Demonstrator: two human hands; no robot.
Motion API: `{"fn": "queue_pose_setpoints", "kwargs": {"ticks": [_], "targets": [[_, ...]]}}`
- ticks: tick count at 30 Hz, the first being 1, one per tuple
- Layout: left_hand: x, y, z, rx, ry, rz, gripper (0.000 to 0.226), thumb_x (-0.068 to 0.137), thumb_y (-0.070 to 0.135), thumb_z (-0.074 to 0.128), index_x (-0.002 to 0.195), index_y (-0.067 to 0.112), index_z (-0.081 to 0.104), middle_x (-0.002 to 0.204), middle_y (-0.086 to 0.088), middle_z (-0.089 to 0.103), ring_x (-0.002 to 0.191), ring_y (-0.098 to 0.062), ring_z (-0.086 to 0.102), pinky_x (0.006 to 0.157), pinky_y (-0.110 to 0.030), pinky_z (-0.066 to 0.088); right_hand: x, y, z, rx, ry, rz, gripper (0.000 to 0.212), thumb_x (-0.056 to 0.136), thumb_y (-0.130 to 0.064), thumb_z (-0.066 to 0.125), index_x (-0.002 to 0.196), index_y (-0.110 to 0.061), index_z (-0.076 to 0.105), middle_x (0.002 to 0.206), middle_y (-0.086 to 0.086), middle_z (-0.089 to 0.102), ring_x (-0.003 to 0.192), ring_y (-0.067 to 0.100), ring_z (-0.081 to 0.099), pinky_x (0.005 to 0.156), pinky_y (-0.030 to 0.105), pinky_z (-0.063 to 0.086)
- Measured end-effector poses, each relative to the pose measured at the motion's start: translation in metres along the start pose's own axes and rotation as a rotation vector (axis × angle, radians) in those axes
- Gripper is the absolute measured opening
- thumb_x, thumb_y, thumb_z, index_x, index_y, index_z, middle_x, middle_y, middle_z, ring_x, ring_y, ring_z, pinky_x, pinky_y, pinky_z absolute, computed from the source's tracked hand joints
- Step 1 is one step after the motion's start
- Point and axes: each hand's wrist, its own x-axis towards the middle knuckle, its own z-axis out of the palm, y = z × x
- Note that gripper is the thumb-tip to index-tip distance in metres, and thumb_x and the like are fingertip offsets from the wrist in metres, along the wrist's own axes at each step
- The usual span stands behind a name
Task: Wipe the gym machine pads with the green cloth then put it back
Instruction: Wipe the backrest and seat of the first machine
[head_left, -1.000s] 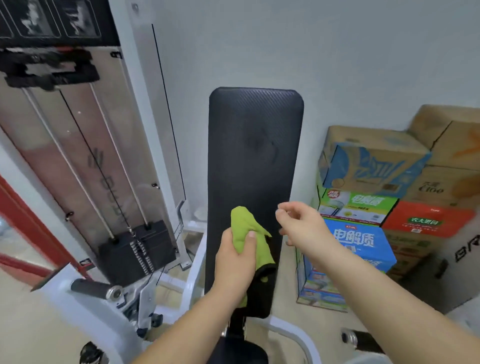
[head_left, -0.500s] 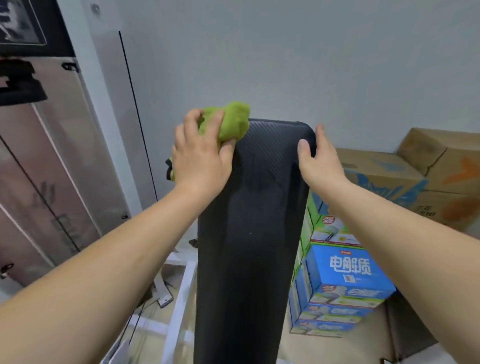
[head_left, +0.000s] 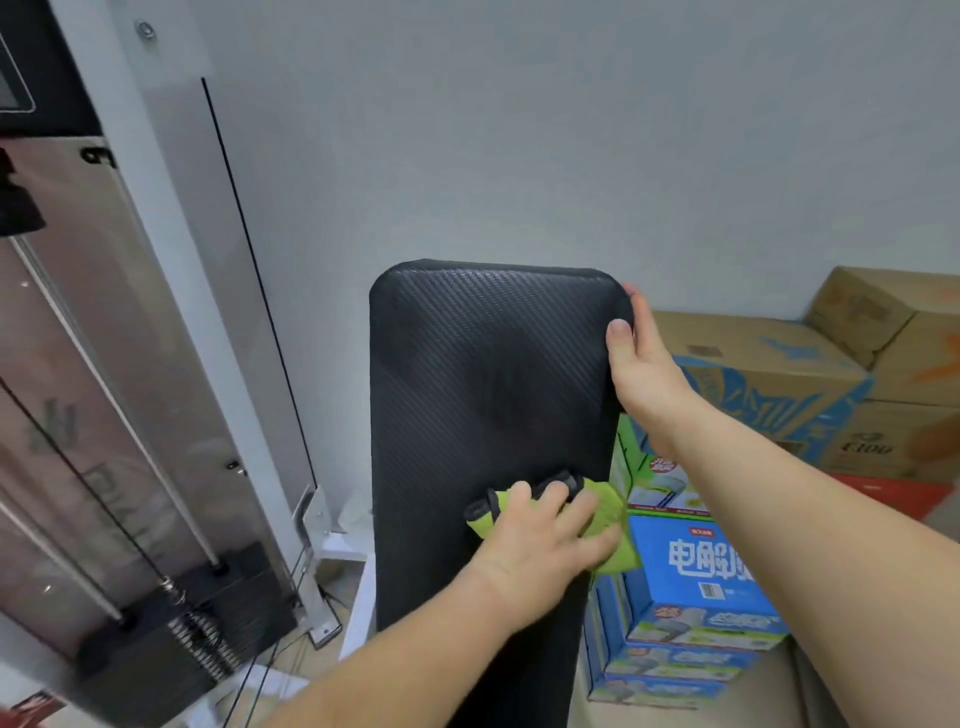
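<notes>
Wiping is midway: your left hand (head_left: 545, 530) presses the cloth (head_left: 610, 525) flat against the pad (head_left: 488, 374) at its right edge, frame centre, while your right hand (head_left: 641, 364) grips the pad's upper right corner. Other pads and returning the cloth look left to do.

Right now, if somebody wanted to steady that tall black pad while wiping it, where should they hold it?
Probably at its top right corner, coming in from the right side. The black pad stands upright and narrow, and that rounded edge is bare. The right hand already clasps it there, thumb on the front, while the left hand presses the green cloth lower down.
</notes>
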Motion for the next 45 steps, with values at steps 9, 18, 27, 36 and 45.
{"fn": "queue_pose_setpoints", "kwargs": {"ticks": [9, 18, 27, 36, 45], "targets": [[0.014, -0.128, -0.066, -0.062, 0.489, -0.779, 0.071, 0.075, 0.024, 0.074, 0.142, 0.040, 0.059, 0.137, -0.015, 0.050, 0.112, -0.038, 0.046, 0.083, -0.048, 0.039, -0.006, -0.009, 0.004, -0.045, 0.020, 0.037, 0.047, 0.112, -0.042, 0.026, 0.157, -0.054, 0.017, 0.156, -0.003, 0.047, 0.141, 0.025, 0.045, 0.103, 0.030, 0.030], [-0.043, -0.122, -0.040, 0.114, 0.254, -0.203, 0.071, 0.073, 0.018, 0.076, 0.138, 0.041, 0.059, 0.129, -0.008, 0.048, 0.097, -0.036, 0.056, 0.073, -0.043, 0.040, -0.012, -0.017, 0.002, -0.073, 0.008, 0.043, 0.047, 0.113, -0.041, 0.024, 0.157, -0.054, 0.016, 0.133, -0.007, 0.049, 0.115, 0.018, 0.044, 0.098, 0.032, 0.032], [-0.012, -0.099, -0.050, -0.024, 0.304, -0.358, 0.072, 0.076, 0.027, 0.073, 0.144, 0.038, 0.054, 0.133, -0.012, 0.049, 0.101, -0.037, 0.052, 0.075, -0.045, 0.042, -0.009, -0.016, 0.003, -0.094, 0.023, 0.042, 0.046, 0.112, -0.043, 0.025, 0.156, -0.055, 0.018, 0.140, -0.003, 0.053, 0.119, 0.024, 0.051, 0.098, 0.034, 0.035], [0.056, -0.189, -0.122, -0.151, 0.372, -1.007, 0.046, 0.097, 0.037, 0.055, 0.141, 0.026, 0.055, 0.133, -0.012, 0.061, 0.115, -0.041, 0.053, 0.093, -0.048, 0.044, -0.006, -0.016, 0.001, -0.086, -0.026, 0.045, 0.047, 0.113, -0.041, 0.024, 0.157, -0.053, 0.015, 0.145, -0.002, 0.050, 0.138, 0.031, 0.047, 0.099, 0.034, 0.031], [0.155, -0.130, -0.155, -0.257, 0.073, -0.433, 0.042, 0.099, 0.047, 0.051, 0.141, 0.040, 0.051, 0.139, 0.004, 0.060, 0.125, -0.031, 0.055, 0.096, -0.043, 0.045, 0.001, -0.007, 0.003, -0.142, -0.012, 0.022, 0.055, 0.111, -0.038, 0.029, 0.162, -0.044, 0.007, 0.152, 0.004, 0.048, 0.141, 0.036, 0.046, 0.110, 0.046, 0.036]]}}
